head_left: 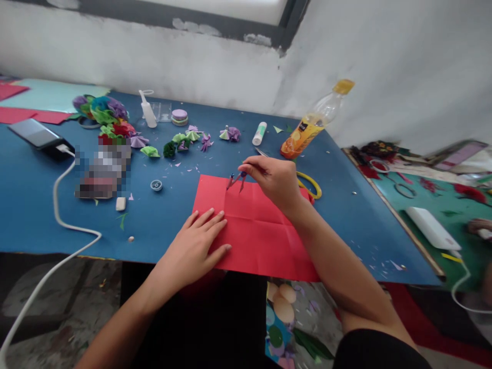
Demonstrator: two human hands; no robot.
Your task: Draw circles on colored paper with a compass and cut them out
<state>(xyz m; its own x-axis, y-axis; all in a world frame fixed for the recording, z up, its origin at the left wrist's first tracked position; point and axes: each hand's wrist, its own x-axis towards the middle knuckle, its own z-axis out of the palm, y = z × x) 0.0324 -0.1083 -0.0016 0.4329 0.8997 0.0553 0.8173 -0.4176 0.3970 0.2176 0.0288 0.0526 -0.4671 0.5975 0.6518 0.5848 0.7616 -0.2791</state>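
Left hand [200, 243] lies spread flat on the left part of the creased red paper sheet [269, 248], at the blue tabletop's [353, 210] front edge. Slim two-legged drawing compass [243, 179], legs parted, stands over the sheet's far left portion, pinched by the right hand [274, 179]. Advisable: pivot planted, grip light, sheet flat. Yellow loop handle [318, 188] crowds the sheet's far right corner; open room lies toward the right edge.

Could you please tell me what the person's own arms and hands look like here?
The left hand and right hand are both ungloved, and nothing shows at either wrist. Both forearms are uncovered. A plain black sleeve ends near the right elbow; the left one is out of view.
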